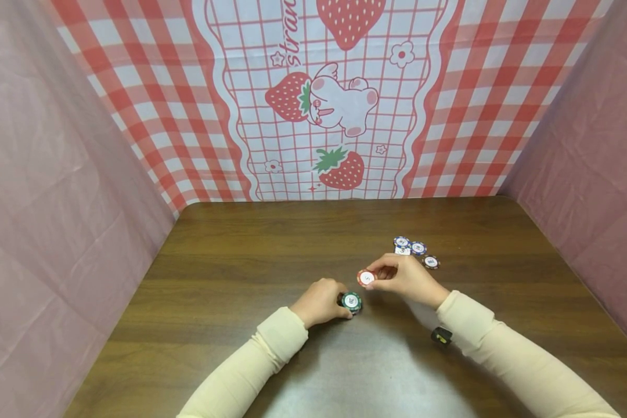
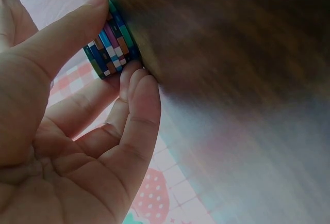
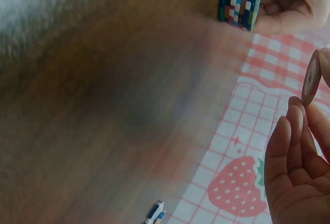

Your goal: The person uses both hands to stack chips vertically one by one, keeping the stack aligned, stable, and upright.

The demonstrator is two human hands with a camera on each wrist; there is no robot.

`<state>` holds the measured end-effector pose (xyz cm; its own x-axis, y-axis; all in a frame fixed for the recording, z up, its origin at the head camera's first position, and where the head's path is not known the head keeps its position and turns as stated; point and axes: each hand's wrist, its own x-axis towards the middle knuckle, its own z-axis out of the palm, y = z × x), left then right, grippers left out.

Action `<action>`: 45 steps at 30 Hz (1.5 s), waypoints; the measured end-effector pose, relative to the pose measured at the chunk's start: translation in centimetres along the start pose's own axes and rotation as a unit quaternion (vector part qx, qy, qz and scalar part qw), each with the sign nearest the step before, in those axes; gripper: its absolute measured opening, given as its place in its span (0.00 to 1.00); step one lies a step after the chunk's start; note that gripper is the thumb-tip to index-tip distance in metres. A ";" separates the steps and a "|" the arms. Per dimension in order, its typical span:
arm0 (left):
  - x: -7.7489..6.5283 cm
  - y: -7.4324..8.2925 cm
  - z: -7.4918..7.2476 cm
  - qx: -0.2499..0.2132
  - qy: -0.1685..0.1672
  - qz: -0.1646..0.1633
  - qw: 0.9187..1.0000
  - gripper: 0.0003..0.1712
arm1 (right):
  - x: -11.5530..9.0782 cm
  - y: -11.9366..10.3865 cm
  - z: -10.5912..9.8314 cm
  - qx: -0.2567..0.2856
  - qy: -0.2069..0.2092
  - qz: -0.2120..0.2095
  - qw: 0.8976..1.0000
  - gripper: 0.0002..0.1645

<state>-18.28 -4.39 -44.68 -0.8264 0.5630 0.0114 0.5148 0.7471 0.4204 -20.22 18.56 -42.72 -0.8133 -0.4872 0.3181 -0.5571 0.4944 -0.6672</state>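
One red chip [image 1: 367,278] is pinched between the thumb and fingers of the right hand [image 1: 410,281], just beside and apart from the chip stack [image 1: 352,302], about midway between the worktop's [image 1: 230,244] left and right edges. The left hand [image 1: 320,302] has its thumb and fingers curled round that single stack. The head view gives the stack's green top face; the left wrist view adds its banded side, with layers too blurred to count surely. Toward the worktop's far right corner, the head view shows four loose chips: two blue chips [image 1: 418,248], one white chip [image 1: 403,251] partly covered, and one dark chip [image 1: 431,262].
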 end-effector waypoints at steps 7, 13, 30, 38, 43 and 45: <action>0.0 0.0 0.0 -0.005 0.002 -0.003 1.000 0.15 | -0.3 -0.5 0.7 0.016 -0.030 0.004 0.999 0.15; 0.0 0.0 0.0 -0.007 0.001 -0.002 1.000 0.15 | -0.3 -0.6 1.1 0.008 -0.057 0.006 0.998 0.15; 0.1 -0.1 0.1 -0.012 -0.002 0.002 1.000 0.17 | -0.3 -0.2 2.0 0.008 -0.104 -0.017 0.994 0.12; 0.1 -0.1 0.1 -0.007 0.000 0.002 1.000 0.18 | -0.2 -0.4 2.4 -0.001 -0.116 -0.015 0.993 0.12; 0.0 0.0 0.1 -0.010 0.000 -0.001 1.000 0.18 | -0.1 -0.5 2.6 -0.011 -0.121 -0.010 0.993 0.12; 0.0 0.0 0.0 -0.010 0.000 -0.001 1.000 0.17 | -0.1 -0.5 2.7 -0.014 -0.122 -0.009 0.992 0.11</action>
<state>-18.31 -4.37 -44.72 -0.8271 0.5619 0.0104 0.5088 0.7408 0.4387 -19.44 16.36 -44.25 -0.7402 -0.6545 0.1539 -0.5782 0.5028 -0.6426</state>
